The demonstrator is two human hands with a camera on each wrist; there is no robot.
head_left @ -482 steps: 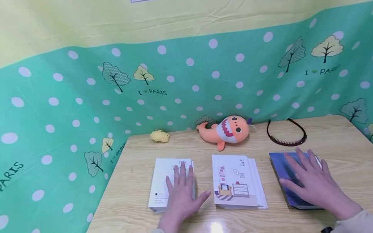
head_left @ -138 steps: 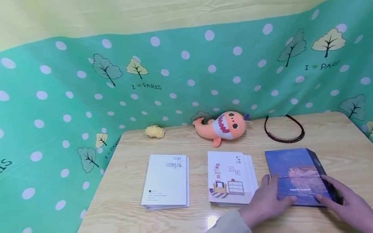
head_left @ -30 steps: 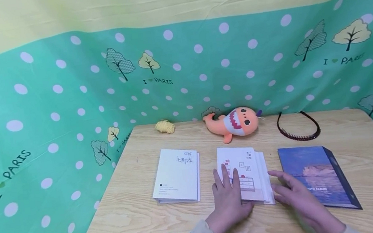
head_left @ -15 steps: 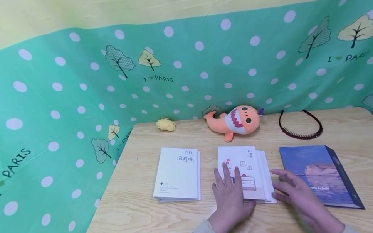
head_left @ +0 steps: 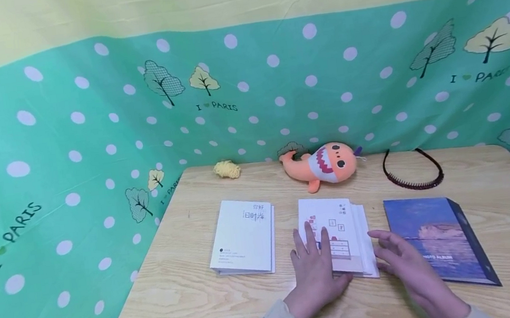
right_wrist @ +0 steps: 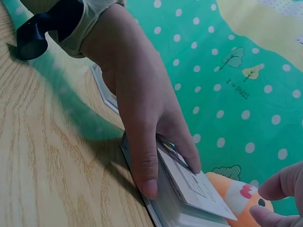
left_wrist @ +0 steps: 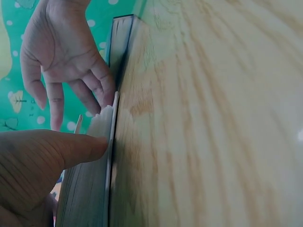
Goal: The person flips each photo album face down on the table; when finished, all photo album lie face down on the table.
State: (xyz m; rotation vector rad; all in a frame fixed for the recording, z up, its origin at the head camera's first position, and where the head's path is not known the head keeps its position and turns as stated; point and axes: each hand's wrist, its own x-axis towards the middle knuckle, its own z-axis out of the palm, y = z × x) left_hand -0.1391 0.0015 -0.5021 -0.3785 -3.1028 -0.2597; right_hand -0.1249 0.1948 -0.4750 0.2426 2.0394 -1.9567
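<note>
A white photo album (head_left: 332, 208) with a drawing of a room on its cover lies in the middle of the table. My left hand (head_left: 314, 271) rests on this cover with fingers spread and straight. Its thumb (left_wrist: 87, 147) touches the edge of the pages in the left wrist view. Beside the album's right edge is my right hand (head_left: 408, 265), its fingers slightly bent and holding nothing; whether the fingertips touch the edge I cannot tell. A blue photo album (head_left: 415, 219) lies to the right, partly behind that hand. Another white album (head_left: 243, 237) lies to the left.
Along the back of the wooden table (head_left: 182, 306) are a ball of yellow yarn (head_left: 227, 170), an orange plush shark (head_left: 301, 169) and a dark toothed headband (head_left: 413, 184). A green dotted curtain (head_left: 246, 86) hangs behind and on both sides.
My hands first lay on the left white album and the blue album, then both held the blue one. Now they are at the middle album. Over the last second they barely move.
</note>
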